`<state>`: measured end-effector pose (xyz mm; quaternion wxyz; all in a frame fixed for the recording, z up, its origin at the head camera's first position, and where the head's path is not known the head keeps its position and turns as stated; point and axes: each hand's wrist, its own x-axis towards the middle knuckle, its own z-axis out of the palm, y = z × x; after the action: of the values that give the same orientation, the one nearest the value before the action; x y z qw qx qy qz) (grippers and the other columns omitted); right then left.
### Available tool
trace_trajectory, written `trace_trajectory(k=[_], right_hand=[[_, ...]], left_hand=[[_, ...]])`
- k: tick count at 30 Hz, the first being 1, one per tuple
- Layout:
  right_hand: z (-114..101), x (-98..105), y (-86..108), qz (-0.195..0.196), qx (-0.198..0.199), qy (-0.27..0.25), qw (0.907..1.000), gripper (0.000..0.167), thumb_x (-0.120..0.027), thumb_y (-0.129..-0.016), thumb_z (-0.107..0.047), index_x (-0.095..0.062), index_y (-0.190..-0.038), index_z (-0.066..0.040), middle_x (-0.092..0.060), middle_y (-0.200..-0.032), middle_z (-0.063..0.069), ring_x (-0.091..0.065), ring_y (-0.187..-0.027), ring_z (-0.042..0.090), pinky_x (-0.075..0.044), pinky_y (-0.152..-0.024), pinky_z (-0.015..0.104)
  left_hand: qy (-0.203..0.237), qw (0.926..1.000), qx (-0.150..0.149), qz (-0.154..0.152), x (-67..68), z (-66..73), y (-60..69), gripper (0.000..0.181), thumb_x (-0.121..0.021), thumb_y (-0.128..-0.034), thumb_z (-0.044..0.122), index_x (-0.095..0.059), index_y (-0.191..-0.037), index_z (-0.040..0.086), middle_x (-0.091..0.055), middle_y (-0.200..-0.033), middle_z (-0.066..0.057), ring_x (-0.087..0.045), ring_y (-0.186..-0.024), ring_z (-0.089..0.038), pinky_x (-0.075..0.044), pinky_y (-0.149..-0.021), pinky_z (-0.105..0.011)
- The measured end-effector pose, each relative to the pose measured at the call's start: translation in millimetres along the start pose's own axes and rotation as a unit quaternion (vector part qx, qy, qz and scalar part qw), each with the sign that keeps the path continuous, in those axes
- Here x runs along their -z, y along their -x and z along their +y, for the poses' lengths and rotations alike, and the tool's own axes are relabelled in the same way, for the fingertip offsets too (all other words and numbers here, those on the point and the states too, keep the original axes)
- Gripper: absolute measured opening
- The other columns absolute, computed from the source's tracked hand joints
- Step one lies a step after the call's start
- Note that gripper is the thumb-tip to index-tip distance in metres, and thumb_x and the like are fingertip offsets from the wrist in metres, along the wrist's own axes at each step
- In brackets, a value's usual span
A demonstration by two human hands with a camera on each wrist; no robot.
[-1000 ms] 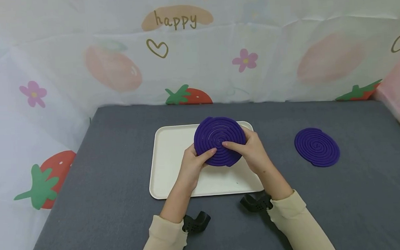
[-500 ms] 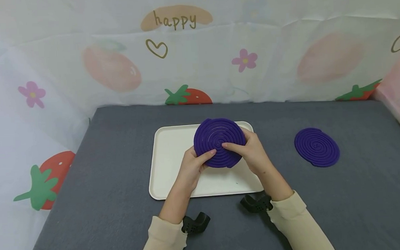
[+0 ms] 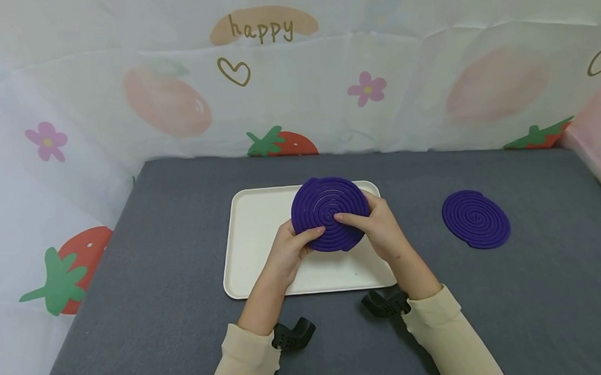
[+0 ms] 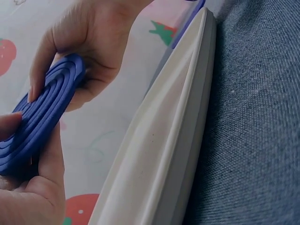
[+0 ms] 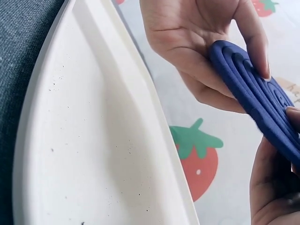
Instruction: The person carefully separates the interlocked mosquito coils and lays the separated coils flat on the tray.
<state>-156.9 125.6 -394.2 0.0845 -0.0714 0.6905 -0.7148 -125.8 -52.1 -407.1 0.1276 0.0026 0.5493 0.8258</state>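
A round purple spiral coaster is held above a cream tray, its coiled face toward the head camera. On its lower left side my left hand grips it, thumb on the face and fingers behind. From the right, my right hand pinches it the same way, with the thumb tip near the centre of the spiral. In the left wrist view the coaster looks tilted and apart from the tray. The right wrist view shows my right hand's fingers behind the coaster.
A second purple spiral coaster lies flat on the grey tablecloth to the right of the tray. Small dark specks dot the tray floor. A printed curtain hangs behind the table's far edge.
The held coaster has sunk very slightly since a second ago. Both hands keep the same hold, and the tray and second coaster lie as before.
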Motion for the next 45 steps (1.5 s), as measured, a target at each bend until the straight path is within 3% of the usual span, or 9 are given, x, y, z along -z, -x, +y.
trace_trajectory(k=[16, 28, 36, 45], right_hand=[[2.3, -2.3, 0.2, -0.025, -0.008, -0.028, 0.9993, 0.052, -0.065, -0.08, 0.006, -0.048, -0.129, 0.01, -0.06, -0.115, 0.016, -0.061, -0.097, 0.017, -0.051, -0.084, 0.029], [2.4, -0.9, 1.1, -0.025, -0.008, -0.025, 0.9993, 0.051, -0.065, -0.08, 0.006, -0.048, -0.129, 0.01, -0.061, -0.112, 0.014, -0.061, -0.096, 0.017, -0.051, -0.083, 0.029], [0.6, 0.1, 1.9, -0.048, -0.003, -0.067, 0.9966, 0.046, -0.062, -0.08, 0.009, -0.048, -0.124, 0.014, -0.064, -0.103, 0.005, -0.062, -0.092, 0.016, -0.052, -0.081, 0.028], [0.3, 3.3, 1.1, -0.076, -0.015, -0.114, 0.9905, 0.036, -0.057, -0.08, 0.013, -0.056, -0.113, -0.001, -0.065, -0.1, 0.003, -0.062, -0.09, 0.016, -0.053, -0.078, 0.028]], left_hand=[[0.007, 0.9999, -0.009, 0.011, -1.5, -1.3, 1.5, 0.049, -0.057, -0.0827, -0.001, -0.044, -0.13, -0.006, -0.059, -0.108, -0.007, -0.061, -0.091, -0.012, -0.052, -0.078, -0.026], [0.012, 0.9999, 0.002, 0.007, -1.0, -0.1, 2.5, 0.049, -0.056, -0.0813, -0.003, -0.045, -0.128, -0.008, -0.059, -0.107, -0.006, -0.061, -0.09, -0.012, -0.052, -0.078, -0.025], [0.04, 0.9988, 0.014, -0.026, 1.0, 1.8, 1.9, 0.047, -0.05, -0.0814, -0.005, -0.044, -0.128, -0.007, -0.059, -0.105, -0.003, -0.059, -0.091, -0.013, -0.05, -0.077, -0.026], [0.09, 0.9931, 0.025, -0.07, 1.7, 2.5, 2.4, 0.038, -0.039, -0.0843, -0.007, -0.046, -0.121, -0.002, -0.061, -0.1, -0.001, -0.059, -0.09, -0.011, -0.049, -0.079, -0.026]])
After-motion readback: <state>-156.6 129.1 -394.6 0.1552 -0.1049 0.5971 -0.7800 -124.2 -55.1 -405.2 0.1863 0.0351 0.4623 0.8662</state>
